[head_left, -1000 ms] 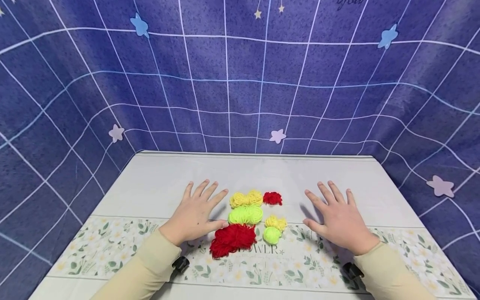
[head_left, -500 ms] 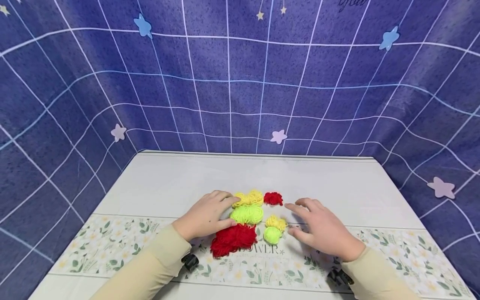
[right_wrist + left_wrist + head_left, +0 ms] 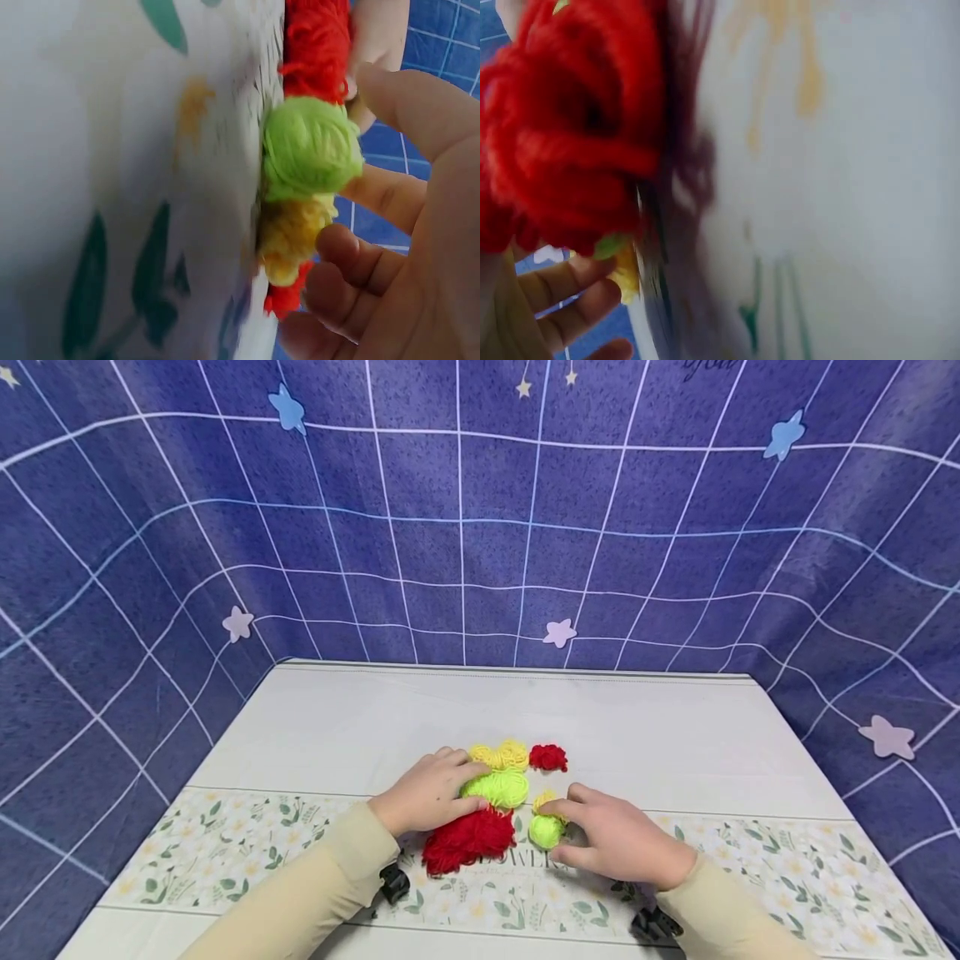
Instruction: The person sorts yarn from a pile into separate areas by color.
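Since the green ball (image 3: pixel 545 833) looks soft, pinch its sides lightly; right hand (image 3: pixel 621 837) fingers are parted, left hand (image 3: pixel 431 794) grip unclear.

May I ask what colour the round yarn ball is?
The ball is lime green, clearest in the right wrist view.

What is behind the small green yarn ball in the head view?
Small yellow yarn; the right hand covers part of it, and that part cannot be seen.
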Demonstrator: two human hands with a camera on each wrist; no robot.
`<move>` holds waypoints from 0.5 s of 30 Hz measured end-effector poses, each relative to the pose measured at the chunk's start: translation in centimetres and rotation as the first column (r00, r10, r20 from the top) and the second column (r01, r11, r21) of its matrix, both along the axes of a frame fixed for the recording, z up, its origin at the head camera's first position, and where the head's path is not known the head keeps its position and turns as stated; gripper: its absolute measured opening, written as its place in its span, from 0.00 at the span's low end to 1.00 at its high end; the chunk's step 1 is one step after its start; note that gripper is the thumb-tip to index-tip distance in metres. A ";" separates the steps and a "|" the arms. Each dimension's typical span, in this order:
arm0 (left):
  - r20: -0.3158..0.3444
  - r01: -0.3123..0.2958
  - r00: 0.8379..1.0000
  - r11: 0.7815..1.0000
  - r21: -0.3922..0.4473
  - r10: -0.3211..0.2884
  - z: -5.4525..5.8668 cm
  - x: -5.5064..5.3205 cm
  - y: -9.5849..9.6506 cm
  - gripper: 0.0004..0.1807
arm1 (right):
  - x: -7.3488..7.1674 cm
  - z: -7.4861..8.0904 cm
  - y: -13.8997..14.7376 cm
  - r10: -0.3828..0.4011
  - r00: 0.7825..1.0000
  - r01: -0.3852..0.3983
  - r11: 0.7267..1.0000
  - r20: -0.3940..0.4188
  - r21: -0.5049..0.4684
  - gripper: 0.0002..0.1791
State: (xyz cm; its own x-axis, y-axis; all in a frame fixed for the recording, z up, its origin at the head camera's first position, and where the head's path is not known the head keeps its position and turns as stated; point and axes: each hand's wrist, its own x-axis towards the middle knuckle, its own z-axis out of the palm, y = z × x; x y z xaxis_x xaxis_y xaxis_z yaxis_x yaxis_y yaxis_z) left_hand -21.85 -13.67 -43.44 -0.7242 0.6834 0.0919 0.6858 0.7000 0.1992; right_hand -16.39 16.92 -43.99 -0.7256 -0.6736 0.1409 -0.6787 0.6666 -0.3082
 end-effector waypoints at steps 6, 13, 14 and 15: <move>0.004 -0.034 0.999 0.999 -0.002 0.034 -0.5 -0.2 0.2 0.27 | -0.1 -0.2 -1.0 -0.011 0.998 0.008 0.999 0.058 0.044 0.24; 0.011 -0.057 0.998 0.998 -0.023 0.057 -0.5 -0.2 0.3 0.24 | -0.2 -0.4 -1.2 -0.015 0.998 0.010 0.998 0.065 0.069 0.23; 0.007 -0.057 0.998 0.998 -0.022 0.057 -0.5 -0.2 0.3 0.24 | -0.1 -0.3 -1.2 -0.012 0.998 0.007 0.998 0.069 0.065 0.23; 0.003 -0.056 0.998 0.998 -0.025 0.057 -0.5 -0.2 0.4 0.24 | -0.1 -0.1 -1.1 -0.011 0.997 0.006 0.998 0.076 0.057 0.22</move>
State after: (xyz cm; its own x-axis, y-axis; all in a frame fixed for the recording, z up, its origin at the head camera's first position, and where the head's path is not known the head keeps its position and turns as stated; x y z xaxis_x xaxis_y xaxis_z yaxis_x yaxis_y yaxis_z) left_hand -22.08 -13.30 -43.93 -0.7620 0.6434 0.0731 0.6443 0.7423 0.1839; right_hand -16.47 15.79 -44.12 -0.7385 -0.6726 0.0464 -0.6488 0.6903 -0.3201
